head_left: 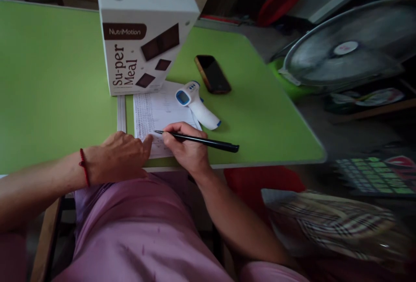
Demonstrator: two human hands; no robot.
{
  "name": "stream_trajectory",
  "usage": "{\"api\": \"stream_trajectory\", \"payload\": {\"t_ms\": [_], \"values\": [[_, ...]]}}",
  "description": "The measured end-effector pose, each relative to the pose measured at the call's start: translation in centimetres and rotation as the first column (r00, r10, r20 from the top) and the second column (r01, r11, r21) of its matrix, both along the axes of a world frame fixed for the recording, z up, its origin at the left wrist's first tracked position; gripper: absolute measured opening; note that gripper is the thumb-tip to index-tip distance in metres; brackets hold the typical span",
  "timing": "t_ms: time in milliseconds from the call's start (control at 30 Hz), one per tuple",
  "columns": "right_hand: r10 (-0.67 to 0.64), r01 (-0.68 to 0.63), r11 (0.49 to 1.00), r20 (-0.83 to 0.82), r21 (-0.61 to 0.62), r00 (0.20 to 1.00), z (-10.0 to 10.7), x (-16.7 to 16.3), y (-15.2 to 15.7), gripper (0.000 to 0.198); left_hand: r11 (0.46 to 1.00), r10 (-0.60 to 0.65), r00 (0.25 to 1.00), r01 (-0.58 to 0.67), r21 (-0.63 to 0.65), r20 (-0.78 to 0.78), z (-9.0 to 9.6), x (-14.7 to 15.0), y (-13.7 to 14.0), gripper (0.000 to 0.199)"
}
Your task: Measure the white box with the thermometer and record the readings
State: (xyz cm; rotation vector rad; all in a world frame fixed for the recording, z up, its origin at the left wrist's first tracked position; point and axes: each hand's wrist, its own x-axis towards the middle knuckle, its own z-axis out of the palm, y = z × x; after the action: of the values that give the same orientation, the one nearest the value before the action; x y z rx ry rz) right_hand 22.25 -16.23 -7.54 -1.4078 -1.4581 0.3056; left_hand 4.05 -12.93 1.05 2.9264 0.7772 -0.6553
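My right hand point(191, 148) is closed around a black pen point(208, 141). The pen's tip points left, at or just above a printed, written-on sheet of paper point(159, 115). Resting at the table's near edge, my left hand point(121, 156) has its index finger on the paper close to the pen tip, thumb held apart, other fingers partly hidden. A red string bracelet circles that wrist. On the sheet's right side lies a white and blue infrared thermometer point(198, 104). A white box point(139, 48) marked "Su-per Meal" stands upright at the sheet's far end.
A smartphone point(212, 74) lies face up beyond the thermometer on the green table point(58, 87). Right of the table stands a fan point(344, 48), with a plaid bag point(338, 219) below. A red round object point(282, 2) is at the back.
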Motion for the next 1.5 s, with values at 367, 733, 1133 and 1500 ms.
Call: {"api": "stream_trajectory", "payload": {"t_ms": [367,733,1133,1500], "values": [[0.035,-0.035,0.999,0.015,0.021,0.999,0.02,-0.1,0.12,0.011,1.0,-0.015,1.0,0.015,0.024,-0.024,-0.28,-0.1,0.11,0.075],[0.014,-0.016,0.999,0.051,0.033,0.999,-0.09,0.07,-0.02,0.013,0.999,-0.023,1.0,0.023,0.038,-0.01,-0.32,-0.1,0.11,0.074],[-0.06,0.06,0.998,0.023,0.015,0.998,-0.26,0.09,0.05,0.017,0.999,-0.022,1.0,0.022,0.042,-0.009,-0.53,-0.22,0.19,0.077],[-0.043,0.043,0.999,0.006,0.014,0.999,-0.2,0.04,-0.04,0.016,0.999,-0.023,1.0,0.023,0.027,0.005,-0.5,-0.23,0.17,0.081]]}}
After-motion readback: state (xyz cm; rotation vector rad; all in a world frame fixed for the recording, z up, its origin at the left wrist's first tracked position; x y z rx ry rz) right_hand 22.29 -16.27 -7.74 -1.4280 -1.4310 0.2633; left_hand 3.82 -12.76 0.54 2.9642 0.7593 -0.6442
